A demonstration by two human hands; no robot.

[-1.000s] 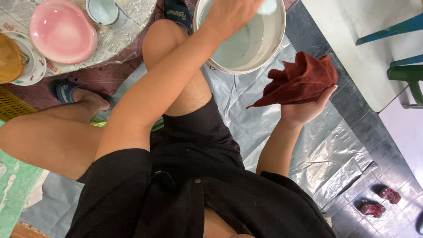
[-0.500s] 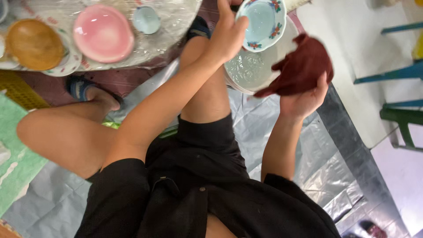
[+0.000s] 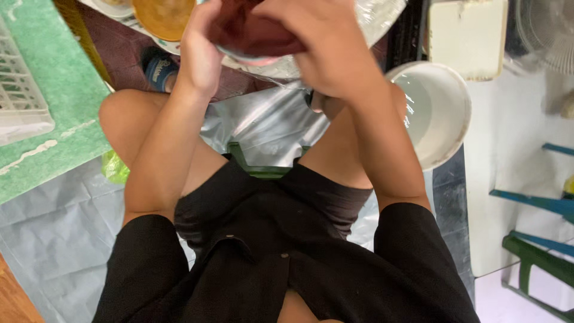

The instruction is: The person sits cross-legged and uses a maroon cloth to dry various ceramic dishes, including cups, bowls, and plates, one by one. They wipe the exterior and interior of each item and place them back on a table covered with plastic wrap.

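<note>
I see left hand (image 3: pixel 200 51) wrapped around the side of a small bowl (image 3: pixel 251 58), fingers curled shut on it | right hand (image 3: pixel 311 45) pressing a dark red cloth (image 3: pixel 251 30) into the bowl, closed over it | bowl held up above the knees, near white water basin (image 3: pixel 439 113) | orange plate (image 3: pixel 161 15) beyond.

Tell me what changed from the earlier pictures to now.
The left hand and right hand have come together: the dark red cloth, held apart in the right hand before, is now pressed into the bowl between them. The view has also shifted, so the white basin now lies to the right. The left hand keeps its grip on the bowl, and the person stays seated.
</note>
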